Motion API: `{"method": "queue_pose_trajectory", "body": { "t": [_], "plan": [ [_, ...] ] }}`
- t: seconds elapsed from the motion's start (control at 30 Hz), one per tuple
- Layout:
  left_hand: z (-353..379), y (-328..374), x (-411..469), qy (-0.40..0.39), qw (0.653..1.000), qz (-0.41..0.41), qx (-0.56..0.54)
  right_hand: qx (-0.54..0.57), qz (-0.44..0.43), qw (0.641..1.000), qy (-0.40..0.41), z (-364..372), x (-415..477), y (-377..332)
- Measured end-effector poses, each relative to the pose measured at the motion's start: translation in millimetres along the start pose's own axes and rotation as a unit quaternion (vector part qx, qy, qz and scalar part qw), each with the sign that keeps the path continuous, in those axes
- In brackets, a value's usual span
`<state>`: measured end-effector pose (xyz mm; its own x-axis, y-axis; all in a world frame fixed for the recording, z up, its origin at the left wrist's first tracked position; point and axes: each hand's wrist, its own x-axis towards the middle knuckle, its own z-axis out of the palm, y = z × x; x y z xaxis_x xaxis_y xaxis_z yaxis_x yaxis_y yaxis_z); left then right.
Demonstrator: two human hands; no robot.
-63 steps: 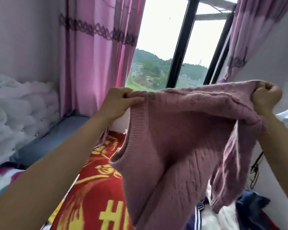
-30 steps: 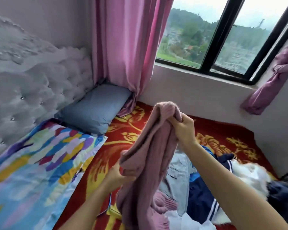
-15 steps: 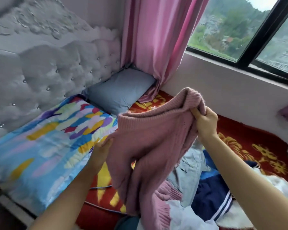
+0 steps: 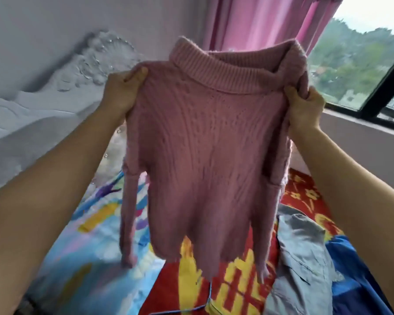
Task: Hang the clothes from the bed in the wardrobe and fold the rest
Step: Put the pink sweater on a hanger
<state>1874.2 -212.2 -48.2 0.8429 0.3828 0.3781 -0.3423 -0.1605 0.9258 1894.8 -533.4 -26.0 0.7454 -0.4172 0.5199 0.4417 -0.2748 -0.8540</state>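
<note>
the pink turtleneck sweater (image 4: 205, 155) hangs spread in the air above the red blanket (image 4: 182, 289), sleeves dangling. the left hand (image 4: 123, 92) pinches one shoulder and the right hand (image 4: 305, 108) clenches the other, bunched shoulder. large yellow characters (image 4: 241, 280) on the red blanket are half hidden behind the hem and cannot be read. a grey garment (image 4: 305, 258) and a blue garment (image 4: 355, 280) lie on the blanket's right side. a colourful quilt (image 4: 82, 258) lies just left of it.

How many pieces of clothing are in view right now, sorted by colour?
Pink: 1, the sweater, gripped at its shoulders by the left hand and right hand.
Grey: 1, the grey garment at lower right.
Blue: 1, the blue garment beside it.
Total: 3.
</note>
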Motion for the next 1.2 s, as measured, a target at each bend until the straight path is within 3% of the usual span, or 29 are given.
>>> {"method": "queue_pose_trajectory", "body": {
  "t": [0.13, 0.23, 0.3, 0.43, 0.6, 0.77, 0.87, 1.03, 1.1, 1.2],
  "plan": [
    [-47.2, 7.8, 39.1, 0.015, 0.999, 0.047, -0.001, 0.008, -0.011, 1.0, -0.009, 60.1, 9.8, -19.7],
    [-81.2, -27.6, 41.3, 0.016, 0.997, 0.049, 0.065, -0.046, 0.019, 0.996, -0.074, 87.2, -10.1, 5.5],
    [-101.0, -68.8, 32.3, -0.006, 0.995, -0.004, 0.097, -0.093, 0.064, 0.983, -0.147, 95.0, -37.1, 41.7],
    [-136.9, -176.4, -17.4, -0.06, 0.969, -0.177, 0.16, -0.179, 0.189, 0.923, -0.282, 99.4, -116.5, 139.8],
    [-178.8, -275.4, -115.2, -0.091, 0.909, -0.326, 0.242, -0.244, 0.308, 0.851, -0.349, 84.1, -207.8, 218.6],
    [-187.7, -315.4, -180.3, -0.092, 0.86, -0.428, 0.262, -0.265, 0.387, 0.804, -0.366, 66.1, -269.5, 264.7],
    [-181.3, -323.9, -193.0, -0.1, 0.856, -0.424, 0.278, -0.3, 0.388, 0.798, -0.35, 63.9, -288.7, 286.4],
    [-166.4, -331.0, -189.8, -0.095, 0.848, -0.396, 0.339, -0.3, 0.387, 0.821, -0.294, 80.1, -286.6, 305.6],
    [-156.9, -332.9, -195.6, -0.109, 0.832, -0.388, 0.382, -0.322, 0.39, 0.81, -0.296, 75.7, -287.1, 318.9],
    [-143.0, -340.0, -213.6, -0.143, 0.802, -0.385, 0.433, -0.37, 0.42, 0.766, -0.317, 46.3, -307.9, 341.7]
  ]
}}
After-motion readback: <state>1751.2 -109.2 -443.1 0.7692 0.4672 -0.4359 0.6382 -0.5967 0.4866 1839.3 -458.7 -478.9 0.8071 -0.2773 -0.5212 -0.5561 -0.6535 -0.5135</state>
